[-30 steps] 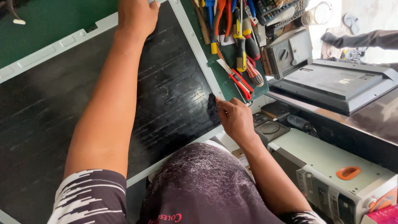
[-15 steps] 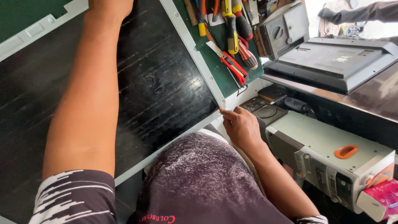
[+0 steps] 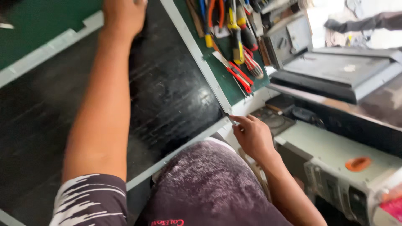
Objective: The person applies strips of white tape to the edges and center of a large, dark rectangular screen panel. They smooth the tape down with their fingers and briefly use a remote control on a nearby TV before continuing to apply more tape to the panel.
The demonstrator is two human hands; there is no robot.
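A large black flat panel (image 3: 167,96) with a thin grey metal frame (image 3: 197,54) lies on a green workbench (image 3: 37,25). My left hand (image 3: 123,16) rests flat on the panel's far edge, arm stretched across the dark surface. My right hand (image 3: 251,136) pinches the near right corner of the frame between thumb and fingers, at the bench's edge. My lap in a dark purple garment fills the bottom of the view.
Pliers, screwdrivers and red-handled cutters (image 3: 238,75) lie on the green mat right of the panel. A grey flat device (image 3: 335,71) sits on a dark shelf at right. A white computer case (image 3: 347,167) with an orange piece (image 3: 358,163) stands below.
My right hand slid off the panel's dark surface down to its near right corner and took hold of the frame there. The left hand stayed at the far edge.
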